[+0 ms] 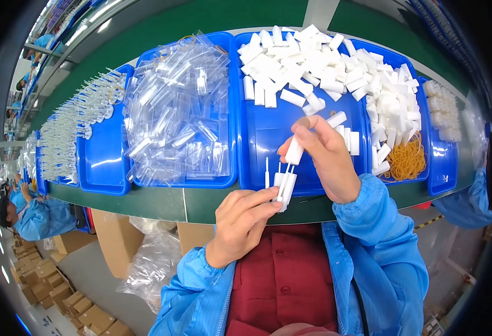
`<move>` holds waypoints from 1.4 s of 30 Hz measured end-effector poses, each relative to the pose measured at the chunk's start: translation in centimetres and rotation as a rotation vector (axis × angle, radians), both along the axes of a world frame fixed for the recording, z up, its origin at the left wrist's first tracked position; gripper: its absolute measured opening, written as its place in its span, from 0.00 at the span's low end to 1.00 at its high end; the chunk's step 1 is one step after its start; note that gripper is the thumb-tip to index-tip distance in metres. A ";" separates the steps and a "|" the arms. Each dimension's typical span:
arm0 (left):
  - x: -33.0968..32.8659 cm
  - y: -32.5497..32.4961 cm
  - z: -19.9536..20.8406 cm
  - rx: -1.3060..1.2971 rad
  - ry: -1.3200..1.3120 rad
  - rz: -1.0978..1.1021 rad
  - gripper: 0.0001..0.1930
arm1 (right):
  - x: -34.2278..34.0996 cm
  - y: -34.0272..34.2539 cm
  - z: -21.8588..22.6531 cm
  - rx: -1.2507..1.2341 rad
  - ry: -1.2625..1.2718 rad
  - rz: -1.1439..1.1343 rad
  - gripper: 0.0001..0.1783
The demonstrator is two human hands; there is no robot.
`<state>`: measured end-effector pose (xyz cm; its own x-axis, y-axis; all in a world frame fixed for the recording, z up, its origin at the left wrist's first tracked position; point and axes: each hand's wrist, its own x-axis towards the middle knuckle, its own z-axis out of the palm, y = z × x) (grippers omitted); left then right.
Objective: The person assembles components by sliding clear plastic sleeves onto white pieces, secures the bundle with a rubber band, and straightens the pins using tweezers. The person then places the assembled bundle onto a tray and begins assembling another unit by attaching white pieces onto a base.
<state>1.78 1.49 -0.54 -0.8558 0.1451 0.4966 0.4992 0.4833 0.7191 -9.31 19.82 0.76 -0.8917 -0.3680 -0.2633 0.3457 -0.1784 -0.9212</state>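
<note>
My left hand (239, 227) is closed around a small bunch of white plastic pieces (288, 186). Thin white rods (267, 171) stick up out of this bunch, and some white blocks sit on them. Between thumb and fingers my right hand (333, 165) pinches one white block (295, 150), tilted, just above the bunch. Its lower end meets the tips of two thin rods; whether they go inside I cannot tell. Both hands are over the front edge of a blue tray (260, 151) heaped at its far side with white blocks (307, 61).
To the left stand a blue tray of clear plastic sleeves (179, 117) and one with many thin white stemmed parts (66, 134). More white blocks (391, 101) and yellow rubber bands (405, 159) fill a tray at right. Cardboard boxes (120, 241) stand below the green table (162, 204).
</note>
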 end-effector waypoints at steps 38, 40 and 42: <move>0.2 0.0 -1.1 0.091 -0.037 0.158 0.17 | -4.9 5.5 -1.3 1.033 1.293 0.234 0.19; 1.1 0.1 -1.1 0.090 -0.030 0.166 0.17 | -4.3 5.3 -0.8 0.975 1.295 0.211 0.17; 0.9 -0.2 -1.2 0.065 -0.033 0.158 0.16 | -3.9 4.7 1.0 0.918 1.250 0.129 0.12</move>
<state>2.69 1.33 -1.74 -0.8815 -0.0239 0.4715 0.3961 0.5061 0.7662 -13.23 24.54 1.76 -0.6842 -0.5917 0.4264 -0.7293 0.5571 -0.3972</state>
